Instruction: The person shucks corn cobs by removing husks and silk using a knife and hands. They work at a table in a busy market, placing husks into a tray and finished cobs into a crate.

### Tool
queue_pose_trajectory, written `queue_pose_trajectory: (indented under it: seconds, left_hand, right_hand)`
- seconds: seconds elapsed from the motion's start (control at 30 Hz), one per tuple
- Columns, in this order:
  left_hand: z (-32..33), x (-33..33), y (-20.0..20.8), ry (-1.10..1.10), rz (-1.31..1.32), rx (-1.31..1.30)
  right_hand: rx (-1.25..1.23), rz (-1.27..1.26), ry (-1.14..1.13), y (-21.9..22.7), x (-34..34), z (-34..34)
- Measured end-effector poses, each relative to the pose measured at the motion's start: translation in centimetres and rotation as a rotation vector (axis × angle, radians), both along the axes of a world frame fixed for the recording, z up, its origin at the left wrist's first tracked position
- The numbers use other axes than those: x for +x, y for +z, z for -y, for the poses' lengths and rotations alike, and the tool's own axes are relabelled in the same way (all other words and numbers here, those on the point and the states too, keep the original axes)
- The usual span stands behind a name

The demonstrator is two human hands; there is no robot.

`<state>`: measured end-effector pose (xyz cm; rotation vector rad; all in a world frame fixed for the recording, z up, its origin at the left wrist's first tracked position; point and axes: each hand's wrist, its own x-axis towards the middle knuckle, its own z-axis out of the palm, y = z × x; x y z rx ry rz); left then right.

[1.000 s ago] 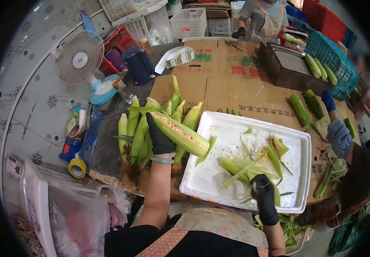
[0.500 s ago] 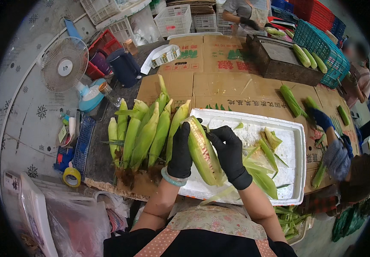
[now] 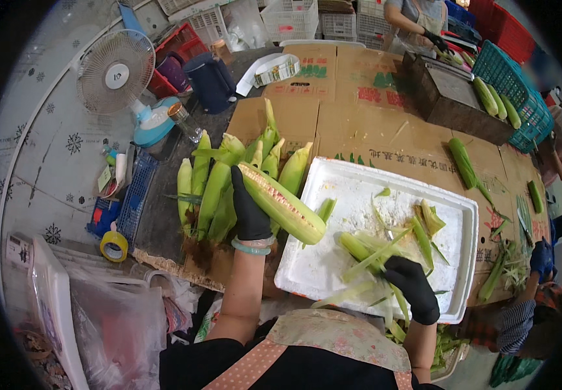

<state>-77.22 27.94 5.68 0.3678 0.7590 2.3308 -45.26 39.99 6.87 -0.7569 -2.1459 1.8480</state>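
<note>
My left hand, in a black glove, is closed around a partly husked ear of corn. The ear tilts down to the right, with a strip of pale and reddish kernels bare along its top. My right hand, also black-gloved, is low over the white foam tray. Its fingers are closed on corn husk, blurred in part, among the loose leaves in the tray. Left of the tray, several unhusked ears lean together, some behind my left hand.
Flattened cardboard covers the table. At the far left are a fan and a dark kettle. Husked-down ears lie on a metal box beside a teal basket. A co-worker's blue-gloved hand works at right.
My right hand has left the ear and moved down right over the tray, with husk in its fingers. My left hand has carried the ear slightly left and tilted it. The view has shifted.
</note>
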Motion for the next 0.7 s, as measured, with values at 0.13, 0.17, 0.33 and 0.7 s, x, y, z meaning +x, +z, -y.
queue_pose_trajectory:
  seconds: [0.13, 0.17, 0.33, 0.7]
  left_hand:
    - [-0.9, 2.9, 0.6, 0.177, 0.062, -0.153]
    - [-1.3, 3.7, 0.6, 0.166, 0.042, -0.141]
    - [-1.5, 7.3, 2.9, 0.225, -0.035, -0.218]
    - [-1.6, 8.9, 2.4, 0.442, -0.160, -0.333]
  right_hand:
    - [0.735, -0.080, -0.204, -0.5, -5.5, 2.2]
    - [0.510, -0.142, -0.176, 0.8, -6.7, 3.3]
    - [0.873, -0.149, -0.330, 1.9, -11.5, 6.5]
    - [0.781, -0.286, -0.431, 2.0, -12.1, 6.6]
